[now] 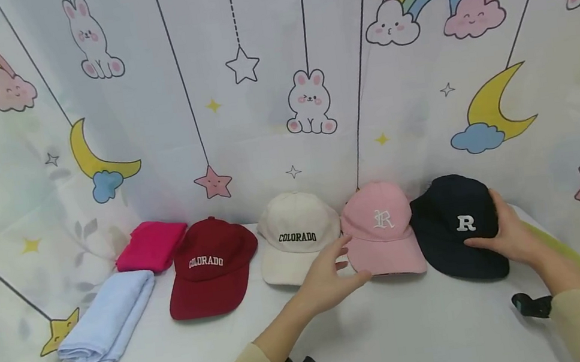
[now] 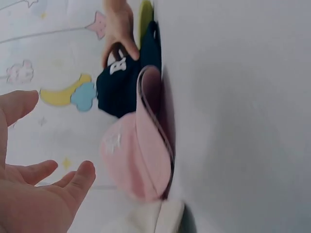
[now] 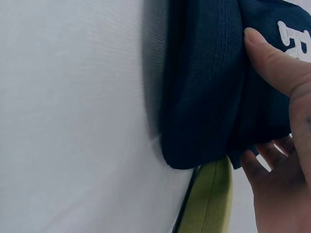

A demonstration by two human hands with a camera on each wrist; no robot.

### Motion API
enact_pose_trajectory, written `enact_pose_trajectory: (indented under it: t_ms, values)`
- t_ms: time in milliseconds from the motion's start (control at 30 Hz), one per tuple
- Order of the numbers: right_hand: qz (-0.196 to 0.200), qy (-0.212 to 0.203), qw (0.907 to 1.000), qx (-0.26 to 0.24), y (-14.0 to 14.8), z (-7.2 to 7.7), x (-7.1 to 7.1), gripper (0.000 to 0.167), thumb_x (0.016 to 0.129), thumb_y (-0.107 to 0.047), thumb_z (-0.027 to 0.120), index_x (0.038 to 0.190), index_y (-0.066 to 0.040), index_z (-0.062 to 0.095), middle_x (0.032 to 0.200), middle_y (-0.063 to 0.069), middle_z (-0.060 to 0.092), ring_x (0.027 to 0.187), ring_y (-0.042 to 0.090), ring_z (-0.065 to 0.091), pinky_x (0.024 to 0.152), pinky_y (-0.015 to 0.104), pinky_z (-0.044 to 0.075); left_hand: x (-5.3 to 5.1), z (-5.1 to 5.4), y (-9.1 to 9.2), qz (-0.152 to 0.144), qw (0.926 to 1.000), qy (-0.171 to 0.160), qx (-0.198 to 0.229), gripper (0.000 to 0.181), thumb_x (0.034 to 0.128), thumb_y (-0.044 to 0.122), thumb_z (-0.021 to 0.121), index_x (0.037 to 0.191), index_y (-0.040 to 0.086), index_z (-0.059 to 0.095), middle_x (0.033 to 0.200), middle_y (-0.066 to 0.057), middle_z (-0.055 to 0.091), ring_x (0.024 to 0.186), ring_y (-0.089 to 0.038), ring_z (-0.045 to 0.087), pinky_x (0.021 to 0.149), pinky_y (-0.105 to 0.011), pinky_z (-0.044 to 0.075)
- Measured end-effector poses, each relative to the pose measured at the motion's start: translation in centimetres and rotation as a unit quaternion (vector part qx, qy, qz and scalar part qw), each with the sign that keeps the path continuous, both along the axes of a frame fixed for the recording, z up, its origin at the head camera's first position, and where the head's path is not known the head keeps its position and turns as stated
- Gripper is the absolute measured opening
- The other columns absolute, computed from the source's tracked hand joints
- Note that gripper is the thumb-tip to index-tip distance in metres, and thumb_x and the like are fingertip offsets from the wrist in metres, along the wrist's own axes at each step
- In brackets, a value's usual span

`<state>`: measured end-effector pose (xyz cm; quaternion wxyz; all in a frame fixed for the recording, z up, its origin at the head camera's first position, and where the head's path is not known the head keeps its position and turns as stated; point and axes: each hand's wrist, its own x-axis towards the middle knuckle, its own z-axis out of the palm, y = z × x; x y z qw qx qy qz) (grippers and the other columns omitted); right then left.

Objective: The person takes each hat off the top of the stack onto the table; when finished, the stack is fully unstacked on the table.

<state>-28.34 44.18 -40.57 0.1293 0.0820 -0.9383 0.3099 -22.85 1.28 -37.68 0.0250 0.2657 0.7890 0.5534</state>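
Note:
At the right end of a row of caps, my right hand [image 1: 508, 232] grips a navy baseball cap [image 1: 450, 203] with a white R. Its thumb lies across the front, and the other fingers reach round the side, partly hidden. My left hand [image 1: 329, 279] hovers with spread fingers before the pink baseball cap [image 1: 378, 212] and the cream baseball cap [image 1: 295, 222]. Nothing is in that hand; in the left wrist view, its fingers [image 2: 85, 172] are apart from the pink cap. A dark red baseball cap [image 1: 211, 251] marked COLORADO sits further left.
A folded bright pink cloth [image 1: 151, 246] and a folded light blue cloth [image 1: 108, 318] lie at the left. Something yellow-green [image 3: 206, 199] lies on the white table [image 1: 375, 339] behind my right hand. A patterned curtain [image 1: 150, 101] hangs behind the caps.

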Motion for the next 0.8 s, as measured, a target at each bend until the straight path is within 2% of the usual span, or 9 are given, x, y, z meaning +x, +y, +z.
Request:
enact_pose_trajectory:
  t_ms: [100, 267, 333, 467, 533, 633, 800]
  values:
    - [-0.008, 0.010, 0.9999, 0.006, 0.1, -0.1, -0.3, 0.129, 0.082, -0.027, 0.086, 0.155, 0.004, -0.015, 0.155, 0.043, -0.004, 0.139, 0.064, 0.004, 0.109, 0.075, 0.006, 0.2, -0.2, -2.4, 0.018, 0.9996, -0.013, 0.018, 0.074, 0.0906, 0.025, 0.075, 0.153, 0.008, 0.040, 0.152, -0.009, 0.044, 0.134, -0.029, 0.049, 0.105, -0.037, 0.046]
    - [-0.022, 0.006, 0.9995, 0.023, 0.0, 0.1, -0.8, 0.127, 0.082, -0.026, 0.085, 0.155, 0.006, -0.014, 0.155, 0.044, -0.002, 0.139, 0.064, 0.006, 0.110, 0.073, 0.007, 0.6, -0.6, -6.5, 0.051, 0.9975, -0.031, 0.039, 0.078, 0.0912, 0.026, 0.075, 0.156, 0.009, 0.035, 0.155, -0.014, 0.038, 0.135, -0.039, 0.046, 0.105, -0.052, 0.043]
    - [-0.025, -0.003, 0.9992, 0.030, -0.2, 0.4, -1.0, 0.127, 0.083, -0.026, 0.085, 0.155, 0.007, -0.014, 0.154, 0.044, -0.002, 0.139, 0.064, 0.006, 0.110, 0.073, 0.008, 0.8, -0.6, -8.0, 0.072, 0.9965, -0.017, 0.039, 0.079, 0.0900, 0.024, 0.077, 0.156, 0.010, 0.035, 0.156, -0.014, 0.037, 0.136, -0.039, 0.044, 0.105, -0.052, 0.043]
    - [-0.029, -0.019, 0.9986, 0.040, -0.5, 0.8, -1.3, 0.128, 0.082, -0.026, 0.086, 0.154, 0.008, -0.015, 0.153, 0.045, -0.001, 0.138, 0.065, 0.008, 0.109, 0.073, 0.009, 1.0, -0.5, -11.5, 0.122, 0.9921, 0.029, 0.002, 0.082, 0.0877, 0.022, 0.080, 0.156, 0.010, 0.035, 0.155, -0.009, 0.039, 0.136, -0.034, 0.044, 0.106, -0.049, 0.044]
    - [-0.030, -0.019, 0.9985, 0.042, -0.5, 0.9, -1.3, 0.129, 0.081, -0.026, 0.086, 0.154, 0.008, -0.015, 0.153, 0.046, 0.000, 0.137, 0.066, 0.009, 0.109, 0.073, 0.010, 1.0, -0.5, -13.4, 0.146, 0.9872, 0.057, -0.030, 0.084, 0.0863, 0.022, 0.081, 0.156, 0.009, 0.035, 0.154, -0.008, 0.040, 0.135, -0.032, 0.044, 0.106, -0.049, 0.044]
    - [-0.037, -0.011, 0.9981, 0.048, -0.5, 1.1, -1.2, 0.129, 0.081, -0.029, 0.085, 0.154, 0.007, -0.014, 0.152, 0.046, 0.001, 0.136, 0.066, 0.009, 0.108, 0.074, 0.011, 0.9, -0.5, -16.2, 0.175, 0.9779, 0.090, -0.071, 0.088, 0.0844, 0.023, 0.082, 0.156, 0.006, 0.033, 0.154, -0.013, 0.039, 0.134, -0.035, 0.044, 0.105, -0.051, 0.045]
    - [-0.053, 0.015, 0.9971, 0.052, -1.6, 2.6, -1.1, 0.125, 0.084, -0.038, 0.082, 0.157, 0.002, -0.012, 0.155, 0.043, 0.001, 0.139, 0.063, 0.008, 0.107, 0.075, 0.013, 0.6, -0.3, -20.2, 0.225, 0.9648, 0.100, -0.093, 0.092, 0.0847, 0.024, 0.082, 0.157, 0.005, 0.027, 0.155, -0.019, 0.035, 0.134, -0.040, 0.041, 0.105, -0.056, 0.042]
